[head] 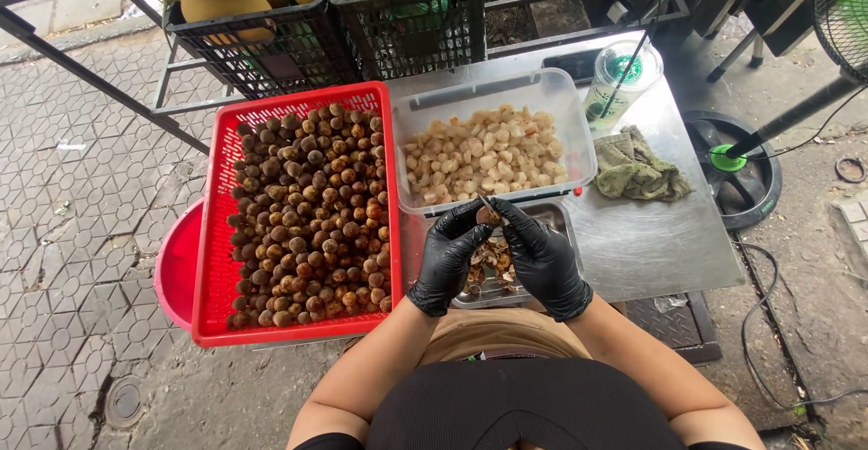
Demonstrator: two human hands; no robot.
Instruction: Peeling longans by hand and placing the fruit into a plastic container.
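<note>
Both my hands wear black gloves and meet over a small metal tray (559, 217) holding brown shell scraps. My left hand (450, 255) pinches a small brown round fruit (489, 217). My right hand (541, 255) holds a thin knife whose blade (483, 202) touches that fruit. To the left stands a red basket (213, 197) full of the same brown fruits. Just beyond my hands a clear plastic tub (495, 90) holds many peeled pale fruits.
A steel table (660, 233) carries a crumpled green cloth (637, 170) and a plastic cup with a straw (620, 77). Black crates (271, 52) with large fruits sit on a rack behind. A fan base (737, 174) stands on the right; a red basin (177, 265) lies under the basket.
</note>
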